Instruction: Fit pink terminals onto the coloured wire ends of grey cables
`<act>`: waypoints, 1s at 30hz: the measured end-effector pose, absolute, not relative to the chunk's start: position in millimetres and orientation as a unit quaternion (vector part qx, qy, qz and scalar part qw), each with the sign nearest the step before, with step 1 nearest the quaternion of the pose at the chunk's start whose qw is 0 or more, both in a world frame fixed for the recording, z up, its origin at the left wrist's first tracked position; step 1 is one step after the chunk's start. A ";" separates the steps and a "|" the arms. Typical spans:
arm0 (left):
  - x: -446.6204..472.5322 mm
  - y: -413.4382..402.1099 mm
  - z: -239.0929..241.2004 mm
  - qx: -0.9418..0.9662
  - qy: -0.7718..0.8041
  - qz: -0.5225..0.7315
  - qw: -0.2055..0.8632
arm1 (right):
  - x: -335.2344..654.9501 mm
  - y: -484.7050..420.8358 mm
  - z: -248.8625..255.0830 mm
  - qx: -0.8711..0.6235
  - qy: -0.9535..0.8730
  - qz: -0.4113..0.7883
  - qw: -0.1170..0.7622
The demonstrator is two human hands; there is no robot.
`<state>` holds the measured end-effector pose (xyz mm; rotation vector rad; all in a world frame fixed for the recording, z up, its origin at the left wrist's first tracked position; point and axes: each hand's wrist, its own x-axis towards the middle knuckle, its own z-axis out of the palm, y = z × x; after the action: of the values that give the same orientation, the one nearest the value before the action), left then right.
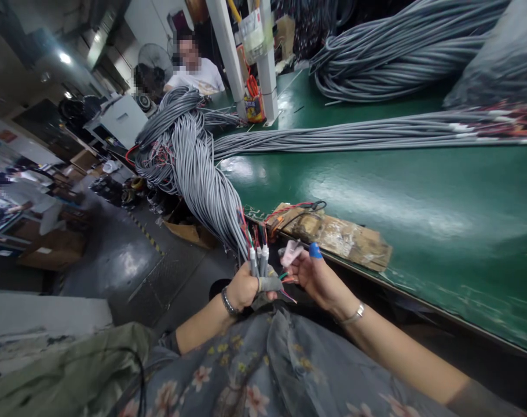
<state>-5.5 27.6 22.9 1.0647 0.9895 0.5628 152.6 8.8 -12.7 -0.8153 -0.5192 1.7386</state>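
Observation:
My left hand (pixel 242 288) is closed around several grey cables (pixel 264 267), whose white-wrapped ends with thin coloured wires point up. The thumb has a grey covering and presses across the cables. One more cable end lies sideways there, its green, red and purple wires pointing right. My right hand (pixel 318 280) is beside these wires, palm turned up, fingers loosely curled and thumb raised apart. A blue cover (pixel 315 251) sits on that thumb, and a pinkish-white wrap (pixel 291 253) appears to be around a finger. Wire ends meet the lower fingertips.
A thick bundle of grey cables (pixel 202 168) hangs over the corner of the green table (pixel 420 202). A worn wooden block (pixel 346 234) with a red and a black wire lies at the edge. More cable coils (pixel 389 63) lie behind. A person (pixel 198 72) sits across.

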 end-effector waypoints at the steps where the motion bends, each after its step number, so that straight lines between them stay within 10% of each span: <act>1: -6.2 23.8 22.2 0.487 0.443 0.265 0.704 | 153.7 8.6 -11.5 -0.342 -0.216 0.740 0.538; 30: 2.5 15.3 -9.1 0.508 0.451 0.387 0.624 | 145.5 12.5 -25.9 -0.233 -0.148 0.761 0.587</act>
<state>2.5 15.3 -9.1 1.1658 1.0343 0.8892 145.5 12.5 -25.9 -0.5430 -0.3459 1.7724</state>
